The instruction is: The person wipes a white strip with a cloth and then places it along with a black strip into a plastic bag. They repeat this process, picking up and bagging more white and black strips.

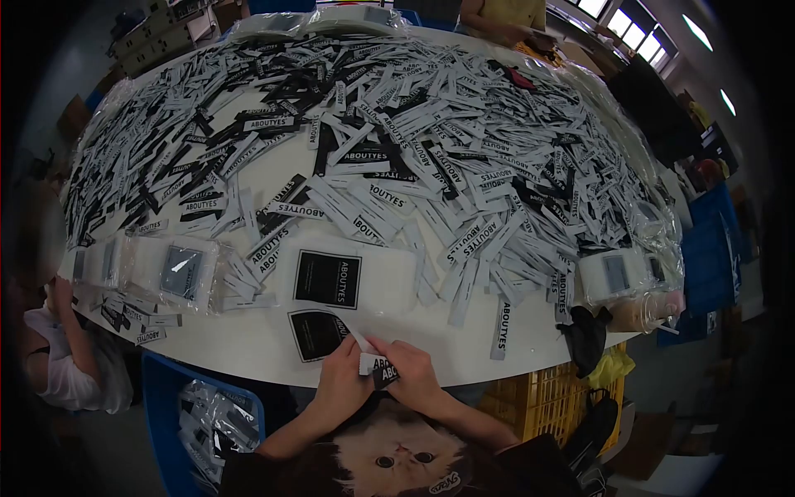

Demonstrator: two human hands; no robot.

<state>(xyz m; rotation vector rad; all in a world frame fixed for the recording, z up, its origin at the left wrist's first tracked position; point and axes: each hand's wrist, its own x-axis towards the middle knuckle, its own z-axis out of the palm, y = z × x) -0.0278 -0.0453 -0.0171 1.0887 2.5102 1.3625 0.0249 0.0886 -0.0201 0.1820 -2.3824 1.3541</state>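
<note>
Close to the table's front edge, my left hand point(342, 377) and my right hand point(412, 374) meet, fingers closed on small folded labels point(382, 369) printed in black and white. A white strip sticks up between them. Just left of my left hand a black square card point(317, 335) lies on the table, partly covered by the hand. Beyond the hands rests a stack of clear plastic bags point(387, 277) with a black printed square point(328, 280) on top. Loose black and white labels point(364, 155) are heaped across the table.
Wrapped bag packs point(178, 272) lie at left and more point(614, 275) at right. A plastic cup point(636, 313) and black cloth point(585, 335) sit at the right edge. Below are a blue bin point(154, 414) and yellow crate point(530, 404). Other people are at the left and far side.
</note>
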